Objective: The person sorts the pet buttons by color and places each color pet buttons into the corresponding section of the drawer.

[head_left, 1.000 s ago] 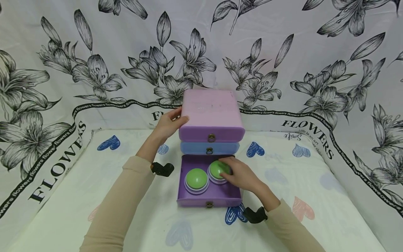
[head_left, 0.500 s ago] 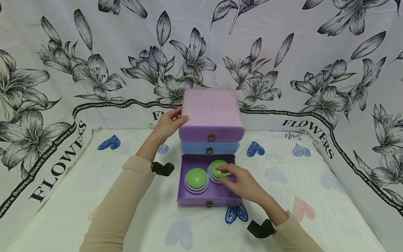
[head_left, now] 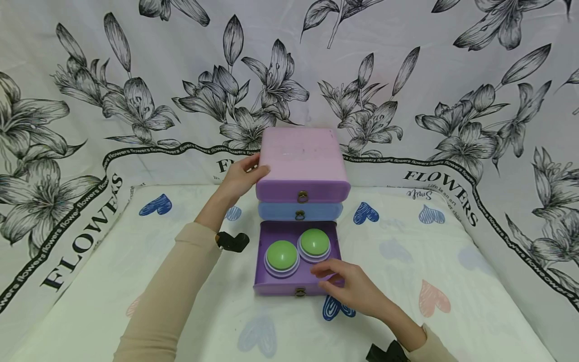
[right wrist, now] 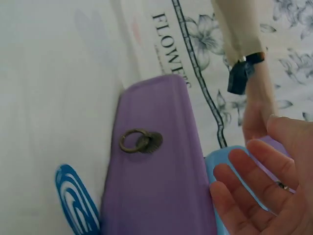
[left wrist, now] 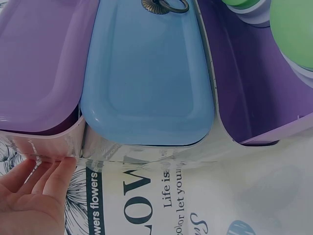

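Observation:
A small drawer cabinet (head_left: 302, 153) with a pink top stands on the bedding. Its lowest purple drawer (head_left: 271, 290) is pulled out, while the blue drawer (left wrist: 146, 73) and the top purple drawer (left wrist: 44, 58) are closed. Two round green domes on pale lilac bases, like push buttons, sit in the open drawer: one dome (head_left: 282, 255) front left, the other dome (head_left: 314, 242) back right. My left hand (head_left: 239, 177) rests against the cabinet's upper left side, fingertips touching the pink casing. Over the drawer's front right corner hovers my right hand (head_left: 350, 286), fingers loosely bent around nothing.
White bedding with printed hearts (head_left: 434, 299) lies under the cabinet. Behind it hangs a flower-printed cloth (head_left: 375, 30). The pulled-out drawer has a brass ring pull (right wrist: 139, 141). Black devices (head_left: 232, 242) are worn on both wrists.
My right hand has left the back right green dome and moved toward the drawer's front right corner, uncovering the dome. The left hand keeps its place on the cabinet.

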A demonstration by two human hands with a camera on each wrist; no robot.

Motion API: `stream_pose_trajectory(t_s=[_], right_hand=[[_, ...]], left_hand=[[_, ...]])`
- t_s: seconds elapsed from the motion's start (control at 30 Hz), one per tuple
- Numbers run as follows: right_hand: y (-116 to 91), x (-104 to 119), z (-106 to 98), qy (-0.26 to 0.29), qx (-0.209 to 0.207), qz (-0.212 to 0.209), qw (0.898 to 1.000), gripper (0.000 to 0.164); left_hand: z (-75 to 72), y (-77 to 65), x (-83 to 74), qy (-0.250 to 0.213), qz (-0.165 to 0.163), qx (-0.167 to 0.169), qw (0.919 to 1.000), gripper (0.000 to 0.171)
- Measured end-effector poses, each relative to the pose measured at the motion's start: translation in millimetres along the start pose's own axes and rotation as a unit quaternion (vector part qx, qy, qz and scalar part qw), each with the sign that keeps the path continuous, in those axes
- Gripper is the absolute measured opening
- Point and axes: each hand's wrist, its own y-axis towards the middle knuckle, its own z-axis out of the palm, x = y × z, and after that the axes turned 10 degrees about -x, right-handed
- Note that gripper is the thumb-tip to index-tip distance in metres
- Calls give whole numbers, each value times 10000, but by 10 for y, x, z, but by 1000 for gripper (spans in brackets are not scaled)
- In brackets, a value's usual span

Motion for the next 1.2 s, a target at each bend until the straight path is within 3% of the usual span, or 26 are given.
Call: stream_pose_trajectory(t_s=[0.3,0.57,0.73,1.2], right_hand=[[-235,-25,163,162,327,-221,9991,24],[-360,-148,285,129,500,331,9981,29],[-386,-206,324,141,510,475,9975,35],[-346,-238,409,97,629,682,9956,37]], left_hand=[[4,65,100,87,128,-120,9998,67],[1,-15,-11,37,7,-24,10000,66],[3,-106,-121,109,-44,3,9999,65],[8,-110,-115,35,-20,11,10000,64]])
